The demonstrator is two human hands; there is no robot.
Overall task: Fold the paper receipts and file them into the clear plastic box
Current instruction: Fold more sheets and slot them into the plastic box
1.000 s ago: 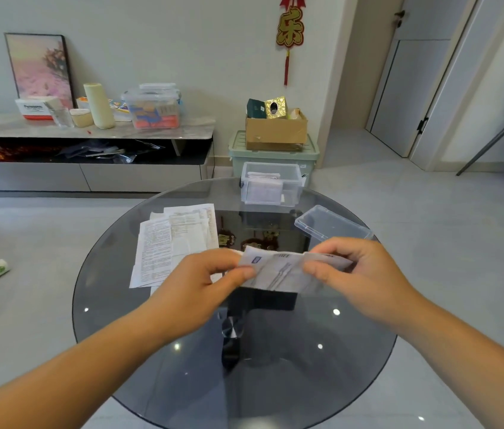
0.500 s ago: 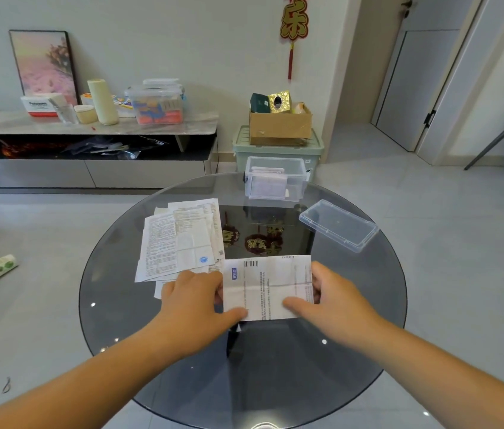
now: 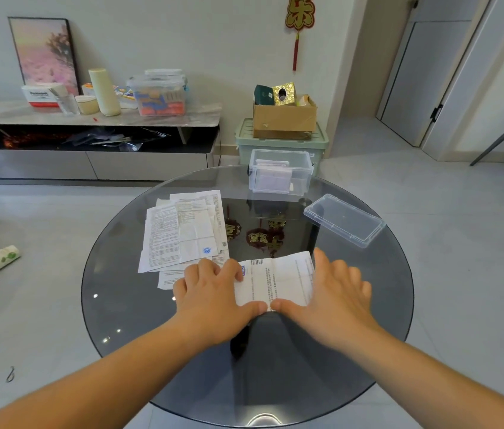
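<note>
Mid-frame, the left hand [image 3: 213, 292] and right hand [image 3: 337, 292] press flat on the receipt [image 3: 275, 283], which may slide on the glass table [image 3: 126, 317], skewing the fold.

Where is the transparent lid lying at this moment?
In the head view, the lid lies flat on the right part of the glass table, beyond the right hand. It sits apart from the clear plastic box, to that box's right.

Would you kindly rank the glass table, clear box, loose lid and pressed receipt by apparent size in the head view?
1. glass table.
2. receipt, lid and clear box look alike; distance from the camera differs, so unranked.
</note>
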